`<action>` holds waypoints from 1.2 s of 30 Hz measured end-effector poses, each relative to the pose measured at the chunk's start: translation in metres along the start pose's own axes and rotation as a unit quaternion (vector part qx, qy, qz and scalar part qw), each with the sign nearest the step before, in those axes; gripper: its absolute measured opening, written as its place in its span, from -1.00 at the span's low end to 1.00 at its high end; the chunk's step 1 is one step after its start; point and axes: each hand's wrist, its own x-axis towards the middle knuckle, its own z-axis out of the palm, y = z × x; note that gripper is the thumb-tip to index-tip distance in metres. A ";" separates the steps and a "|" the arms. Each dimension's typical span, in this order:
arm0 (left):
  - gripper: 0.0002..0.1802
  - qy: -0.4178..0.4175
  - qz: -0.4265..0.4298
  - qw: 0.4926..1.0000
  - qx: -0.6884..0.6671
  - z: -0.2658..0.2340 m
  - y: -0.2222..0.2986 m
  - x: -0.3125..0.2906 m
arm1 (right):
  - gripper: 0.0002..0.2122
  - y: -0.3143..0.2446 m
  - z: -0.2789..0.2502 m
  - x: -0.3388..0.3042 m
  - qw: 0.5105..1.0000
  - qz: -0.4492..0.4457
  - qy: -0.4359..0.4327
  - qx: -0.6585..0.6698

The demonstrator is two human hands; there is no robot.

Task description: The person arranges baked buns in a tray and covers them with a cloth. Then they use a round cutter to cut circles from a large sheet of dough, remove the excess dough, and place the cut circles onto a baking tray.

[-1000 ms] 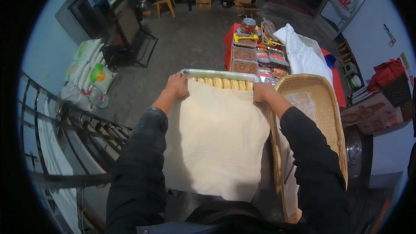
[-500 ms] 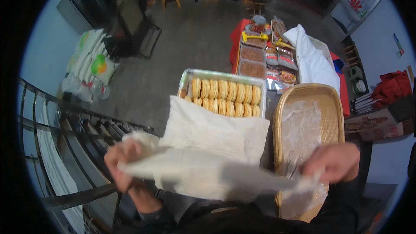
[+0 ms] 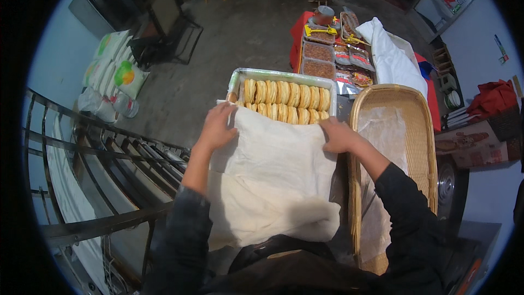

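A white cloth [image 3: 273,169] lies over the near part of a metal tray [image 3: 236,76], its near end loosely rumpled. Beyond the cloth's far edge, rows of round, golden flatbreads [image 3: 284,94] stand on edge, packed side by side; whatever lies beneath the cloth is hidden. My left hand [image 3: 218,125] grips the far left corner of the cloth, fingers over the edge and thumb on top. At the far right corner, beside the tray's right rim, my right hand [image 3: 339,135] has hold of the cloth too.
Right of the tray is a long wicker basket [image 3: 421,169] lined with a clear plastic sheet [image 3: 382,136]. Farther back, a red-covered table carries tubs of brown filling [image 3: 318,52], foil packets [image 3: 349,57] and a white covering [image 3: 401,60]. A metal rack [image 3: 109,218] stands at my left.
My hands have gone from the cloth's raised near end to its far corners. The lifted near part now lies down, and the blurred motion has stopped.
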 end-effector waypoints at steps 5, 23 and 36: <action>-0.66 -0.164 -0.123 0.974 -0.098 0.015 0.002 0.021 | -0.57 0.015 0.010 -0.022 0.986 -0.014 0.035 0.164; -0.77 0.048 -0.025 0.969 -0.242 -0.109 0.062 0.030 | -0.72 0.047 -0.087 0.009 0.948 -0.108 0.019 0.299; -0.13 0.046 -0.286 0.957 0.008 0.074 -0.025 0.094 | -0.35 0.058 -0.028 0.092 0.977 0.155 0.099 -0.106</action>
